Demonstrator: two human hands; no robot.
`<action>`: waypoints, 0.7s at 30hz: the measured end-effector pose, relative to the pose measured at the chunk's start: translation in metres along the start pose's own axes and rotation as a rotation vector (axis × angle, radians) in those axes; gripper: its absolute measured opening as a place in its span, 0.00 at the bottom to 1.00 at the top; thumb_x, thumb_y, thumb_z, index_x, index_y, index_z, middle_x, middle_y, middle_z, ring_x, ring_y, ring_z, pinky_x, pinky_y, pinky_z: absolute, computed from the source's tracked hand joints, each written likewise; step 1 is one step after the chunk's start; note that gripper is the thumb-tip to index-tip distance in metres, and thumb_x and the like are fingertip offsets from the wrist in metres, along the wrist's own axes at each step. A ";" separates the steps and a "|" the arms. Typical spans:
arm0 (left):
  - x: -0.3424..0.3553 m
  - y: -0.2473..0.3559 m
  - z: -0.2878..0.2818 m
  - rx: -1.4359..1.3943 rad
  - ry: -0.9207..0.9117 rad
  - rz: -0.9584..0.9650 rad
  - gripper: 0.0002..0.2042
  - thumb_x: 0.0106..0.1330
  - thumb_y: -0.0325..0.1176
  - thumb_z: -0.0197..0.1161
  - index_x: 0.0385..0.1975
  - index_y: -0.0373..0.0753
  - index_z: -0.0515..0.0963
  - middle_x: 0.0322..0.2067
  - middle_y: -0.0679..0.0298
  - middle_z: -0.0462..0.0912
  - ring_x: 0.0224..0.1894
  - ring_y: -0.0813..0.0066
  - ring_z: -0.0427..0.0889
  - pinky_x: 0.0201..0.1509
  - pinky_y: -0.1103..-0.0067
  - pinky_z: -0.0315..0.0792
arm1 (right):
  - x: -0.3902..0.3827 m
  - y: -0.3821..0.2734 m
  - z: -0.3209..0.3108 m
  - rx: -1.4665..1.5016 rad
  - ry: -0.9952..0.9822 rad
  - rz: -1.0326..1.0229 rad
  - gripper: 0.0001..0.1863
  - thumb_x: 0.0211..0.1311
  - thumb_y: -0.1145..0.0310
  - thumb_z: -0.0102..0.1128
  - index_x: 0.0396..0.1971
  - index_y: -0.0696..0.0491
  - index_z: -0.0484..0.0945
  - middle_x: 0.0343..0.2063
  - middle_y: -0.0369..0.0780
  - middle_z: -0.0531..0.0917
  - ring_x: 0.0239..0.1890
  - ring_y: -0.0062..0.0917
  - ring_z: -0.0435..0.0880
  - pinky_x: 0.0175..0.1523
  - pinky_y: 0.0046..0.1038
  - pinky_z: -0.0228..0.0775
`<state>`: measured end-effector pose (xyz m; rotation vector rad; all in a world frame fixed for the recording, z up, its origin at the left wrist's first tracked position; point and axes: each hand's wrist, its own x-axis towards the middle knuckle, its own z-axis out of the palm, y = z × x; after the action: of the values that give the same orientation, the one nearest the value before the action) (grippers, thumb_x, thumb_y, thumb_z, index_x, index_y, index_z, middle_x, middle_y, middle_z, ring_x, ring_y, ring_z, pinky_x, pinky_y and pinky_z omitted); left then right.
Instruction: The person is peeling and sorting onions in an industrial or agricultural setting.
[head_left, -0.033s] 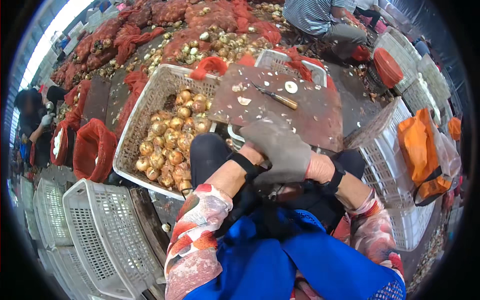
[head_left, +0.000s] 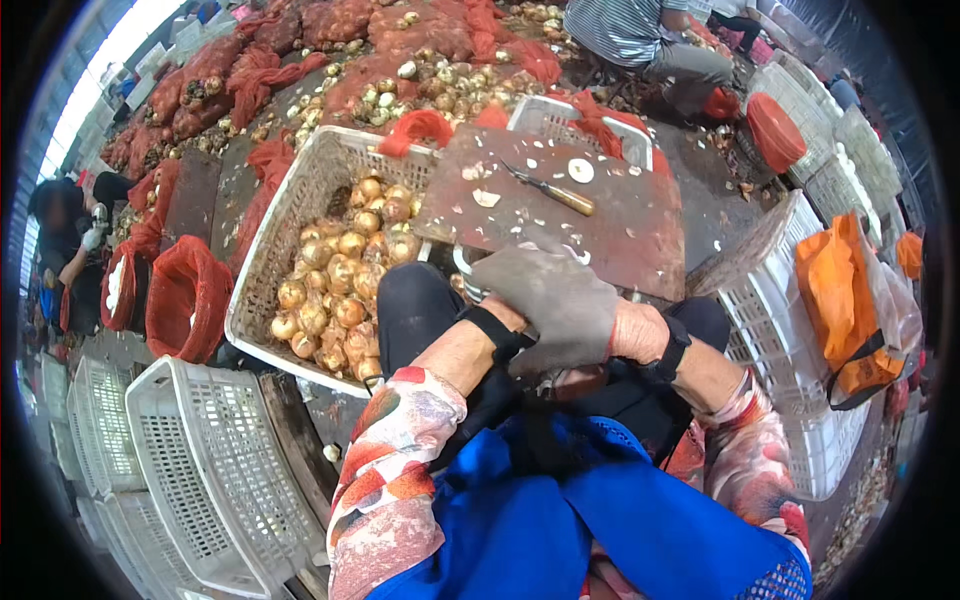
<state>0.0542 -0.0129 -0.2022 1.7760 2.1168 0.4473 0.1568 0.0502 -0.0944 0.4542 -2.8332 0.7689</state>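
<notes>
While the left hand bends inward beneath, the grey-gloved right hand lies across it; whether either grip holds anything, I cannot tell. Red net sacks spread behind; ahead of the hands, the brown surface carries a wooden-handled knife, with a seated person beyond to the right. A white crate stands leftmost, then a red net-lined container, a crate of onions, and stacked crates beside an orange bag.
</notes>
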 end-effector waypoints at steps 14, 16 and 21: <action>-0.022 0.045 0.040 -0.058 -0.321 -0.117 0.13 0.66 0.39 0.56 0.45 0.40 0.79 0.46 0.53 0.82 0.50 0.62 0.80 0.53 0.69 0.74 | -0.009 0.025 0.000 0.197 -0.479 -0.186 0.53 0.32 0.55 0.76 0.64 0.56 0.63 0.46 0.50 0.81 0.52 0.44 0.79 0.62 0.39 0.63; -0.020 0.046 0.041 -0.074 -0.347 -0.133 0.14 0.66 0.39 0.56 0.45 0.40 0.78 0.46 0.53 0.82 0.50 0.62 0.80 0.53 0.69 0.74 | -0.011 0.034 0.005 0.214 -0.523 -0.185 0.53 0.33 0.54 0.75 0.65 0.56 0.62 0.44 0.51 0.82 0.50 0.45 0.79 0.63 0.39 0.63; -0.017 0.053 0.039 -0.095 -0.391 -0.160 0.14 0.66 0.39 0.56 0.46 0.40 0.78 0.47 0.54 0.81 0.51 0.62 0.79 0.53 0.70 0.74 | -0.020 0.054 0.022 0.213 -0.452 -0.191 0.52 0.35 0.55 0.69 0.66 0.53 0.61 0.34 0.47 0.84 0.41 0.39 0.83 0.63 0.35 0.57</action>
<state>0.1208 -0.0196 -0.2125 1.4843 1.9060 0.1402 0.1561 0.0880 -0.1435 1.0340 -3.0492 1.0456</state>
